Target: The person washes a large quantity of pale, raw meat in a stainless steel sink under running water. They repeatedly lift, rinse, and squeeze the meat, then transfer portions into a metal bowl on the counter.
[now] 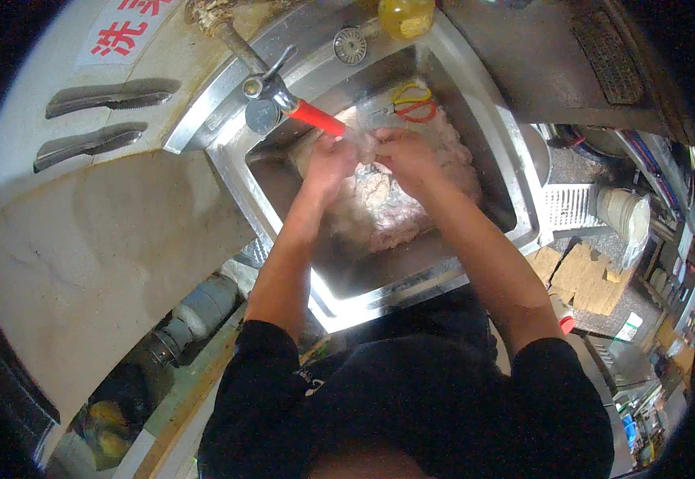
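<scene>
A pale, pinkish, lumpy mass that looks like raw meat (399,219) fills much of the steel sink (435,277). Above it, my left hand (331,166) is closed just under the end of a red spout sleeve (318,118). My right hand (406,160) is closed beside it, fingertips pinched and facing the left hand. Whatever small piece lies between the fingers is blurred by glare and what looks like running water. Scissors with yellow and red handles (416,110) rest on the mass beyond my right hand, blades pointing left.
The metal tap (274,89) reaches in from the upper left. A sink strainer (350,45) and a yellow container (406,17) are at the back rim. Two knives (112,99) are on the left wall. Torn cardboard (587,279) and a white basket (573,206) lie right of the sink.
</scene>
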Available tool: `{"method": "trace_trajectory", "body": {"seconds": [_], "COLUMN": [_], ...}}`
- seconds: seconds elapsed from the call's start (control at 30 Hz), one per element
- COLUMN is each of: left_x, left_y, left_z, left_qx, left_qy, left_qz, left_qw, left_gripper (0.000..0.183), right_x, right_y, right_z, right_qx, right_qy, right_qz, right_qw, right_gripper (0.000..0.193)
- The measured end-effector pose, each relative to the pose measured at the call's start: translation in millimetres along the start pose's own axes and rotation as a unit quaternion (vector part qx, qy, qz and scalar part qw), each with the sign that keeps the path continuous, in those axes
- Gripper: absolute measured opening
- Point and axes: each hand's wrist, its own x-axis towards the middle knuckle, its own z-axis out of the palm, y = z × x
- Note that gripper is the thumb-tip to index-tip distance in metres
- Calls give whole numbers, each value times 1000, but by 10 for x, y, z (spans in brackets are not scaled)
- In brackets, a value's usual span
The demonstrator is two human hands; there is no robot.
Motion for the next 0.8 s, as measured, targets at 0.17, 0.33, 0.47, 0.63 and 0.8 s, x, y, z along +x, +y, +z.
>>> {"method": "trace_trajectory", "body": {"seconds": [0.17, 0.33, 0.47, 0.63, 0.8], "left_x": [8, 3, 64, 67, 64], "left_y": [80, 186, 134, 18, 94], "left_z": [-34, -34, -26, -91, -125], "left_qx": [21, 76, 108, -33, -80], "left_qy": [-54, -76, -90, -18, -17], "left_qz": [-2, -21, -30, -5, -30], "left_qw": [998, 994, 990, 999, 996], "left_gripper": [18, 16, 14, 12, 15], "right_x": [-12, 352, 473, 301, 94], "right_y": [-65, -15, 94, -23, -33], "right_z": [20, 59, 155, 175, 81], "right_qx": [-23, -321, -587, -72, -185], "right_qy": [13, 28, 111, -26, -76], "right_qz": [-17, 66, -160, 20, -55], "right_qw": [1000, 944, 786, 997, 978], "right_gripper": [24, 35, 43, 29, 16]}}
